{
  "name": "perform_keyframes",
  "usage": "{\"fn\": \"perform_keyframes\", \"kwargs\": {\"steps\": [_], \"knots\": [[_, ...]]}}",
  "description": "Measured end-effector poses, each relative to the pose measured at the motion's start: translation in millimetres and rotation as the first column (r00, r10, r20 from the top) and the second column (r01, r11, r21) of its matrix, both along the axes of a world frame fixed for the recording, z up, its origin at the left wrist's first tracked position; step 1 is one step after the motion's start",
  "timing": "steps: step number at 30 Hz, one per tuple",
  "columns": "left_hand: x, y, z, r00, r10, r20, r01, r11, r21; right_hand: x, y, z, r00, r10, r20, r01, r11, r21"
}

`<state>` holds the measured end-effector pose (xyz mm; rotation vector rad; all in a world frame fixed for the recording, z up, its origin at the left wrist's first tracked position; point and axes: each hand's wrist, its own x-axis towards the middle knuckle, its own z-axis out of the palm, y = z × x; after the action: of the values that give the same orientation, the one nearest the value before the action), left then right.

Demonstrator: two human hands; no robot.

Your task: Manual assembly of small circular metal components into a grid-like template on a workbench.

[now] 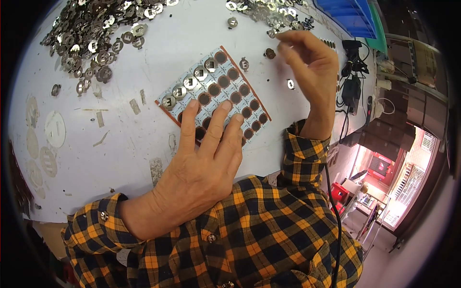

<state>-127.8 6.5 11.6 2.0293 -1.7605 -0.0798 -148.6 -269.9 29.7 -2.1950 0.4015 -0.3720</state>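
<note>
A panel of small circuit boards [254,103], pale blue with dark round pads and reddish-brown edge strips, lies tilted on the white table. Along its upper left edge sits a row of round silver metal clips [190,81]. My left hand [204,153] rests palm down on the panel's lower part, fingers spread, covering some pads. To the right of the panel, my right hand [309,62] is raised over the table, thumb and index fingertips close together in a pinch. Whatever lies between them is hidden. Beside those fingertips is a dark brownish clip [270,54].
A large heap of metal clips [91,33] covers the far left, with a smaller pile [273,12] at the far middle. Single clips [244,64] lie around the panel. Blue bins [348,17] and black cables with adapters [352,91] stand along the right edge.
</note>
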Motion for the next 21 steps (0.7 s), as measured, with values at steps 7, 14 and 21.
{"fn": "perform_keyframes", "kwargs": {"steps": [7, 14, 21], "knots": [[0, 1, 5, 1.000, -0.009, -0.007, 0.010, 0.999, 0.041, -4, 2, -2, 0.992, 0.045, -0.120, -0.064, 0.986, -0.157], [-1, 1, 3, 1.000, 0.002, -0.015, -0.002, 1.000, 0.022, 6, 19, 7, 0.979, -0.161, 0.122, 0.151, 0.985, 0.087], [2, -2, 3, 1.000, -0.009, -0.016, 0.010, 0.998, 0.068, 4, 15, 4, 0.909, 0.413, -0.052, -0.415, 0.889, -0.193]]}}
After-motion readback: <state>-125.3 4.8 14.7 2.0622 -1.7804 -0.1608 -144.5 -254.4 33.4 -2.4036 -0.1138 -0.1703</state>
